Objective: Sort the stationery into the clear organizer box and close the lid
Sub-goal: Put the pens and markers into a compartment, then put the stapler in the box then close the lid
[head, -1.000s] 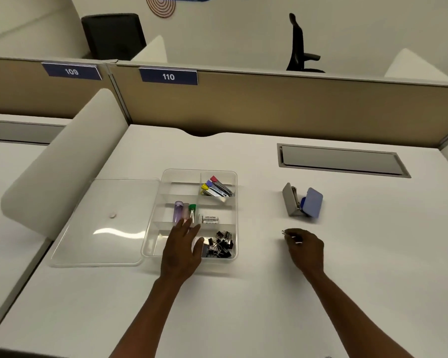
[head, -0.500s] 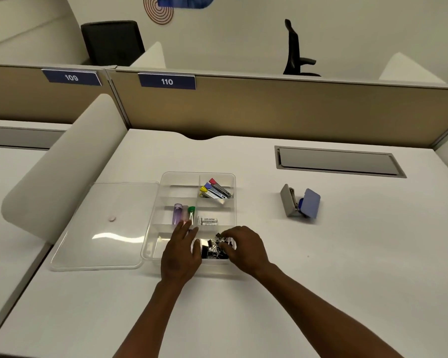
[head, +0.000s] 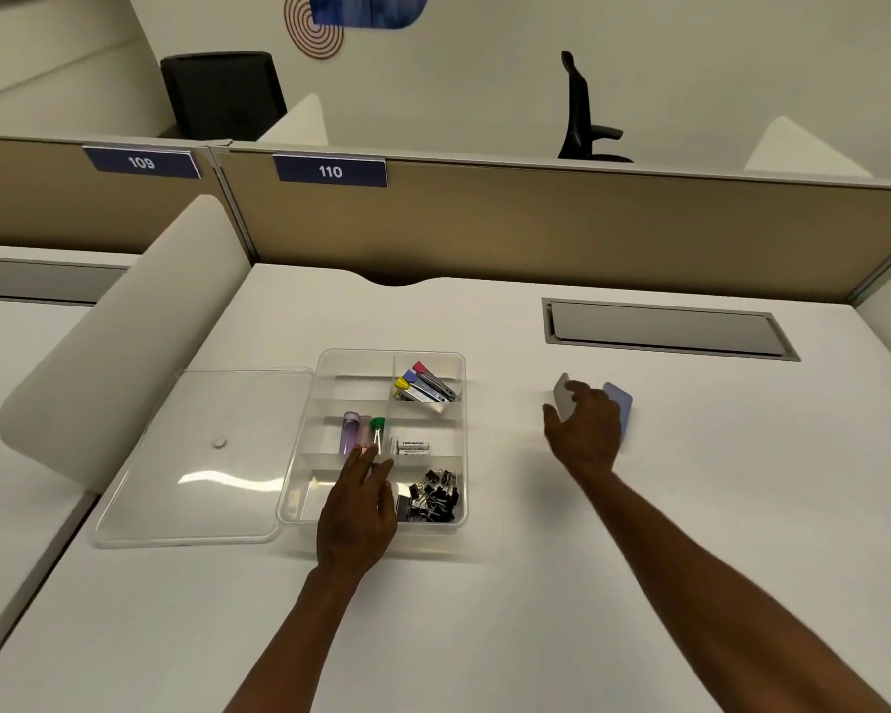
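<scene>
Clear organizer box (head: 299, 486) on desk (head: 536, 584): my left hand (head: 357, 512) rests flat on its near edge, fingers relaxed. Right hand (head: 585, 429) reaches the small open case (head: 619, 403), fingers spread, touching its grey flap.

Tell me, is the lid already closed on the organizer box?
No, the clear lid lies flat on the desk left of the open organizer box.

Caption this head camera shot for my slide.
Left hand rests on the clear organizer box; right hand reaches the grey-and-blue case.
</scene>
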`<state>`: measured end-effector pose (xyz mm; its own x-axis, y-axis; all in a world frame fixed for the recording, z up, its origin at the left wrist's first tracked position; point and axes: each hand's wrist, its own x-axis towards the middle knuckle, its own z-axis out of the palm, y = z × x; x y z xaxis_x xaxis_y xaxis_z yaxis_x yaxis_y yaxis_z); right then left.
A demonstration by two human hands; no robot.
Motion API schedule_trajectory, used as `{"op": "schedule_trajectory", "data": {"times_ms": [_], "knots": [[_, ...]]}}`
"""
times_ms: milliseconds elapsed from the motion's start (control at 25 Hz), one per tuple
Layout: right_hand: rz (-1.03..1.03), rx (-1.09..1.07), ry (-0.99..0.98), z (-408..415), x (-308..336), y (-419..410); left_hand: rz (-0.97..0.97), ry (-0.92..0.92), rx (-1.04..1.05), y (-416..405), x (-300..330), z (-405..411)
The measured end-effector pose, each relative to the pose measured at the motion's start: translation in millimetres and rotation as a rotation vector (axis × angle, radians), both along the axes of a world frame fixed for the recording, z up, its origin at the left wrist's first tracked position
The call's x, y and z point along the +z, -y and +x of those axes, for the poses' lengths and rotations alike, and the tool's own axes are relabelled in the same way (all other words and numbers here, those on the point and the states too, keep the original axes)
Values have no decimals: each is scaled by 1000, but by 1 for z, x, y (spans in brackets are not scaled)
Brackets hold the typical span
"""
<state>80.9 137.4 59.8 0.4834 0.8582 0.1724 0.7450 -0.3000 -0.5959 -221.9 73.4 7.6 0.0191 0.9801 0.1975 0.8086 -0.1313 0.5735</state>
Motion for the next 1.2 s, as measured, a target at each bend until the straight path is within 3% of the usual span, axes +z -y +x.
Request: {"op": "schedule_trajectory", "data": {"times_ms": [240, 440, 640, 920, 1080, 1200], "knots": [[-234, 72, 275, 28, 6, -23, 44, 7, -20, 0, -2, 0], [-264, 84, 215, 16, 8, -24, 70, -9, -26, 0, -5, 0], [-242, 44, -34, 1, 4, -25, 67, -8, -34, 0, -7, -1], [74, -124, -845, -35, 21, -15, 2, 88, -35, -4, 2, -4], [106, 86, -1065, -62, 37, -6, -2, 315, 11, -13, 25, -2], [49, 295, -1089, -79, 49, -7, -44, 538, 32, -29, 53, -6]]}}
